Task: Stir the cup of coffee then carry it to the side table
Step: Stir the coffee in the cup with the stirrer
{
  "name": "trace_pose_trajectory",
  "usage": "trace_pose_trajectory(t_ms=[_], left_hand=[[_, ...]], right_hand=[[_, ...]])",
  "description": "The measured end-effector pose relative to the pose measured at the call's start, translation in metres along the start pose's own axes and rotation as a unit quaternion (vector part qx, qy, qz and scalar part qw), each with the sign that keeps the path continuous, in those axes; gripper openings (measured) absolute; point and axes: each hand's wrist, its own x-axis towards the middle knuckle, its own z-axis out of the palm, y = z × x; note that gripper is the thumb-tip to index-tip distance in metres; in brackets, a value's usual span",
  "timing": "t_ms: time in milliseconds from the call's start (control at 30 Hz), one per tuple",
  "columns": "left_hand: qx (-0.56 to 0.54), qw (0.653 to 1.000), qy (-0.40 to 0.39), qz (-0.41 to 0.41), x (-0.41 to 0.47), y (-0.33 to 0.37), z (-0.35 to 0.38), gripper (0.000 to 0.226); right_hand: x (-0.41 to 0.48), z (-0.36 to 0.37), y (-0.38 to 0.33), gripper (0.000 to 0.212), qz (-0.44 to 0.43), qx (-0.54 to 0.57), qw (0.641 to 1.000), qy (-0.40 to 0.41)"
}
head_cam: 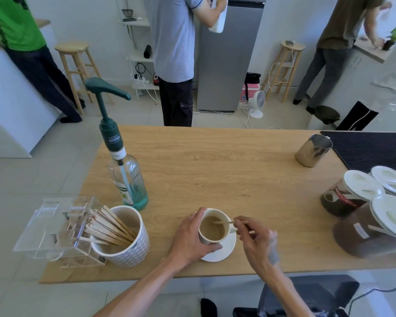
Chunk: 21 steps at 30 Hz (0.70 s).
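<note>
A white cup [213, 227] filled with light brown coffee stands on a white saucer [224, 251] near the front edge of the wooden table [215, 165]. My left hand [191, 240] wraps around the cup's left side, thumb at the front and fingers over the far rim. My right hand [254, 235] is just right of the cup and pinches a thin wooden stirrer [223, 222], whose tip lies in the coffee.
Left of the cup stand a patterned mug of wooden stirrers [121, 239], a clear plastic holder [55, 229] and a pump syrup bottle [126, 177]. Lidded jars [361, 216] and a steel pitcher [312, 150] are at right. Three people stand beyond the table.
</note>
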Motion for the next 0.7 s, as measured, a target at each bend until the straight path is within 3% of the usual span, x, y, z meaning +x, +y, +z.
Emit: trace_pose_trajectory(t_ms=[100, 300, 500, 633, 700], left_hand=[[0.001, 1.000, 0.000, -0.006, 0.000, -0.001, 0.001, 0.103], [0.002, 1.000, 0.000, -0.005, 0.000, 0.000, 0.000, 0.097], [0.010, 1.000, -0.002, -0.007, 0.000, -0.001, 0.001, 0.102], [0.012, 1.000, -0.003, -0.008, 0.000, -0.002, 0.001, 0.101], [0.009, 1.000, -0.002, -0.004, 0.001, -0.001, 0.001, 0.100]], right_hand=[[-0.006, -0.005, -0.001, 0.007, 0.000, 0.012, 0.999, -0.051], [0.004, -0.009, -0.001, 0.006, 0.000, -0.034, 0.998, 0.044], [-0.001, -0.007, -0.002, 0.010, 0.036, 0.023, 0.998, -0.056], [0.006, -0.012, 0.002, 0.008, 0.039, -0.013, 0.999, 0.028], [0.005, -0.006, -0.004, 0.007, 0.036, 0.008, 0.999, 0.017]])
